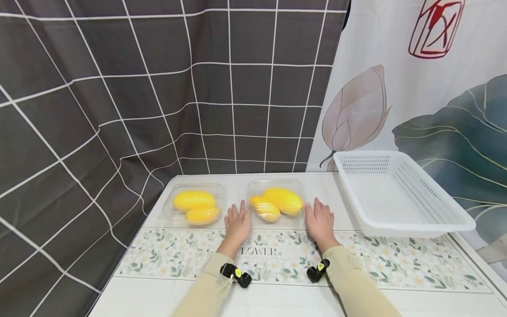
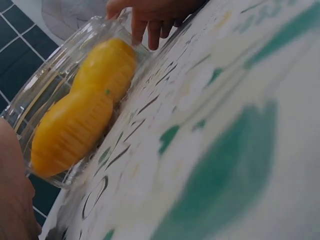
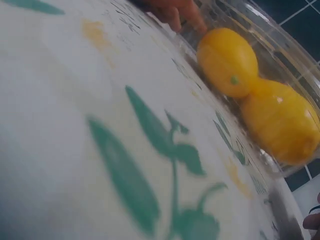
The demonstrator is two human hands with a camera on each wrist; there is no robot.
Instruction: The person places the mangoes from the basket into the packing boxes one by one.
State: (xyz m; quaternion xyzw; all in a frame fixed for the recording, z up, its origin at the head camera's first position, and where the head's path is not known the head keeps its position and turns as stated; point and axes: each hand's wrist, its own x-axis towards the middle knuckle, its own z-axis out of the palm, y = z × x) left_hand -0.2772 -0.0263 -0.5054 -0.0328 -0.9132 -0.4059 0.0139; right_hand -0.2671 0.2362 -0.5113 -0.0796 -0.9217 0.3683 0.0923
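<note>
the left hand [image 1: 236, 223] and right hand [image 1: 320, 221] lie flat on the table [image 1: 158, 299] with fingers straight and a little apart, gripping nothing, one at each short side of the nearer clear clamshell box [image 1: 276, 202]; the box lies between the two hands, so neither is nearer, and from either set of fingertips it sits inward and slightly ahead. in the left wrist view the far hand's fingertips [image 2: 150, 30] reach the box wall at its end; whether the left hand itself presses the plastic i cannot tell. the box's long axis runs across the table, from hand to hand, and its two yellow fruits [image 1: 277, 203] lie roughly along it, one overlapping the other. the shell is thin, glossy, transparent plastic with rounded corners and a raised lid, likely to flex if squeezed; the fruits are smooth, oblong and waxy, with a small green mark [image 3: 234, 79] on one. further left, toward the table's left edge, a second clamshell box [image 1: 194, 206] holds two more such fruits. toward the right edge stands a white perforated plastic basket [image 1: 400, 193], rigid-walled, its rim overhanging a flower-printed mat [image 1: 396, 259] that runs across the table beneath both wrists
</note>
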